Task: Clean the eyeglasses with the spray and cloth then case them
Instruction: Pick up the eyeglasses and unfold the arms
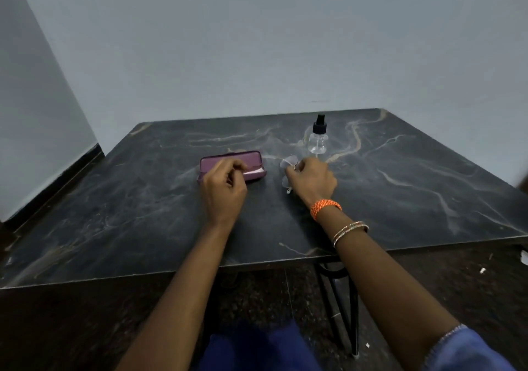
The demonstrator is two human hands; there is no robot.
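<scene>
The left hand [225, 187] lies over the near edge of a purple, oblong, hard-shelled glasses case [232, 165], its fingers curled and the fingertips seeming to pinch something pale at the case's open mouth; whether that pale strip [253, 174] is the cloth or the case lining cannot be told. The case lies open on the dark marble-patterned table top [400, 187], its long axis running left to right across the view, and the lid stands up on the far side of the left hand.

Just to the right, well apart from the case, the right hand [313, 180] grips the clear-lensed, thin-framed eyeglasses [289, 167], with fingers curled round them. The glasses are at the left side of that hand (toward the case), with one lens showing above the knuckles and the other below, so their long axis runs roughly away from the person, with one temple tip poking out toward the near side. Whether the frame touches the table is unclear.

Beyond the right hand, slightly to its right, stands a small clear plastic spray bottle [317, 139] with a black pump top, upright and untouched. The right wrist wears an orange braided band [325, 207] and thin metal bangles [351, 230].
</scene>
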